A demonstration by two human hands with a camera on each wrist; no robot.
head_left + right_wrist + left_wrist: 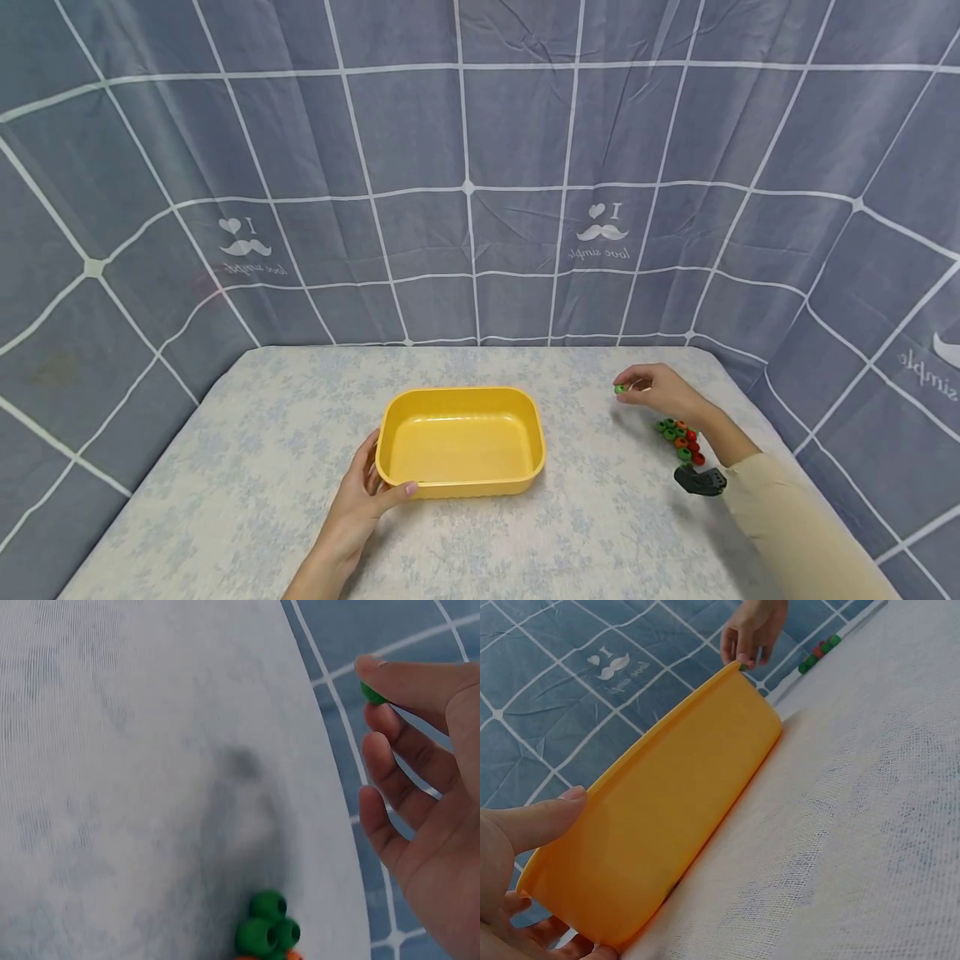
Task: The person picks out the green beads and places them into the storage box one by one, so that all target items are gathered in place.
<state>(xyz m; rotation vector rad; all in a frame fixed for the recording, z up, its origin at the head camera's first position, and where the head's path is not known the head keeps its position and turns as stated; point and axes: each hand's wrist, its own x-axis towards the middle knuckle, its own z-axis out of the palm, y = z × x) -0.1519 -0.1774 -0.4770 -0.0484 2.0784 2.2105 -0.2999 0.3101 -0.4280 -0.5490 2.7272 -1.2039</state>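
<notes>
Tray point(461, 442) long axis left-right – left hand point(360, 500) gripping corner.

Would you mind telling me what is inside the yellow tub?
Nothing shows inside the yellow tub; its bare floor is visible. The left hand grips its near corner, hiding that bit of rim.

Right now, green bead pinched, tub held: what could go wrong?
1. The green bead is held only at the fingertips of the right hand, above bare table; it may slip and roll.
2. The bead pile lies under that forearm; a sweep could scatter it.
3. The left hand grips only one corner of the yellow tub.
</notes>
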